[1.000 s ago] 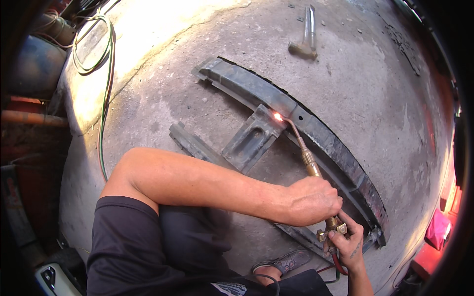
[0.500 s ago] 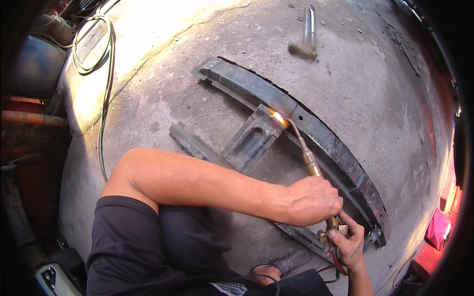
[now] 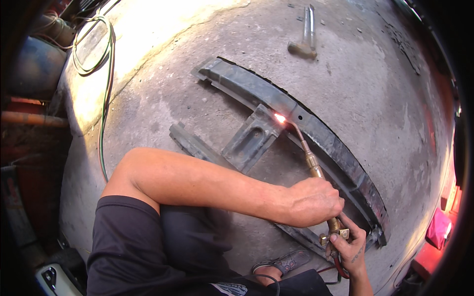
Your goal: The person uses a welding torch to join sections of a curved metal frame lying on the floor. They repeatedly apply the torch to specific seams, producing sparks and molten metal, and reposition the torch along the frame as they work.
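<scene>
A brass gas torch (image 3: 315,170) is in both my hands. My left hand (image 3: 313,201) wraps round its body in a closed grip, the arm crossing from the left. Farther back, my right hand (image 3: 351,246) closes on the torch's rear end beside the valve knobs (image 3: 344,233). From the bent tip a bright flame (image 3: 280,118) plays on the seam where a dark metal bracket (image 3: 254,138) meets a long curved metal beam (image 3: 242,81). A second bar of the metal frame (image 3: 191,143) lies nearer me, partly hidden under my left forearm.
On the concrete floor beyond the beam rests a hammer (image 3: 309,37). Coiled green and red hoses (image 3: 107,74) run down the left side, near a blue cylinder (image 3: 37,66). A shoe (image 3: 292,261) is on the floor below the frame. Something bright pink (image 3: 437,229) sits at the far right.
The torch and both hands have shifted slightly to the right. The orange glow round the flame has shrunk, and the flame now looks pinkish white. The metal frame has not moved.
</scene>
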`<state>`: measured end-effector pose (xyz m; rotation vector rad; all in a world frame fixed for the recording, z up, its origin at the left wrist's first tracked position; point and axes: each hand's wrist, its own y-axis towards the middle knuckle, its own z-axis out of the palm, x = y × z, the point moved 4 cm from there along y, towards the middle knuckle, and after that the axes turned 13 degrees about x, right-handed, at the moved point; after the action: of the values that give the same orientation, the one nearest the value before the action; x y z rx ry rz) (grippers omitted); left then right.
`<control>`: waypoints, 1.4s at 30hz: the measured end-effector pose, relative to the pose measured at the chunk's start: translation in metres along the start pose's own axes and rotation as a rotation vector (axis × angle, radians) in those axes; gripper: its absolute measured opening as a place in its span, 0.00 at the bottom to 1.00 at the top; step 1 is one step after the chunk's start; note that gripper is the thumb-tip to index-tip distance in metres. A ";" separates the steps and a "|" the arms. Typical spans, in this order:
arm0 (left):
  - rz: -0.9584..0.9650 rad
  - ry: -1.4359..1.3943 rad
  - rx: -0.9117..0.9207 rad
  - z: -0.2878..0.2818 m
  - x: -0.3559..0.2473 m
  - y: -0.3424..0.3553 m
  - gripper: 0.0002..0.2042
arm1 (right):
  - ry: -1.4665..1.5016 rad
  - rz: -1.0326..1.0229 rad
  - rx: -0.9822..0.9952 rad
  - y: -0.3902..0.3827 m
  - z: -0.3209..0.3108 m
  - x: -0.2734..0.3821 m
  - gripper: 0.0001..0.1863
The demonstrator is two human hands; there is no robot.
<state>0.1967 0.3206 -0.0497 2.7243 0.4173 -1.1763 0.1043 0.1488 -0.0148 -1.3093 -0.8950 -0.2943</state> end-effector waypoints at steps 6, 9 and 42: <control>-0.005 0.028 0.012 0.001 0.000 0.001 0.08 | 0.018 -0.054 -0.019 0.002 0.001 -0.002 0.32; -0.002 0.042 0.005 0.000 0.000 0.001 0.08 | 0.054 -0.064 -0.022 0.003 0.004 0.002 0.32; 0.007 0.066 -0.007 -0.002 0.000 -0.008 0.09 | 0.163 -0.081 0.058 0.017 0.007 -0.011 0.33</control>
<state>0.1956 0.3290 -0.0486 2.7623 0.4186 -1.0830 0.1054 0.1572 -0.0340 -1.1801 -0.8133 -0.4291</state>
